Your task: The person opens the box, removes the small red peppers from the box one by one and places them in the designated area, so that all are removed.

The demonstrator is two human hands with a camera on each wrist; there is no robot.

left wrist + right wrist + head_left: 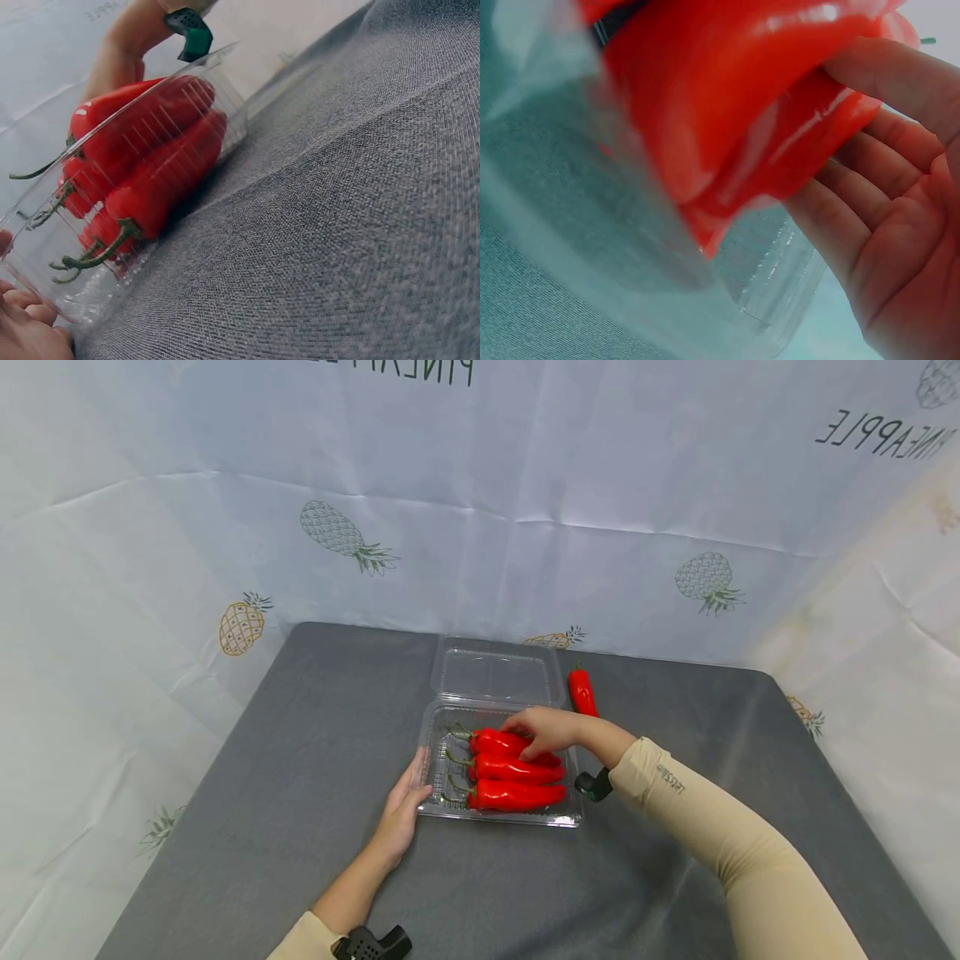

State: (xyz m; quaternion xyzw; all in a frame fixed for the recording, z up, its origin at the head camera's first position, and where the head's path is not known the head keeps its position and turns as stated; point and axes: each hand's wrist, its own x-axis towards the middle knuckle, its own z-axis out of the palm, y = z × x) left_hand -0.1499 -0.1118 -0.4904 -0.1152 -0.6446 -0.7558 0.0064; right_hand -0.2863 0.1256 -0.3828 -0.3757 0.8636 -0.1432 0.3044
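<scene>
A clear plastic clamshell box lies open on the table with three red peppers inside, stems to the left. My left hand holds the box's left wall, thumb at the rim and fingers outside. Reaching in from the right, my right hand grips the farthest red pepper. In the right wrist view, thumb and fingers lie on either side of that pepper. The middle pepper and the nearest pepper rest side by side in front of it.
The box's clear lid is folded back toward the rear of the grey table. Another red pepper lies behind the right wrist, outside the box. A pineapple-print cloth hangs around the table's back and sides.
</scene>
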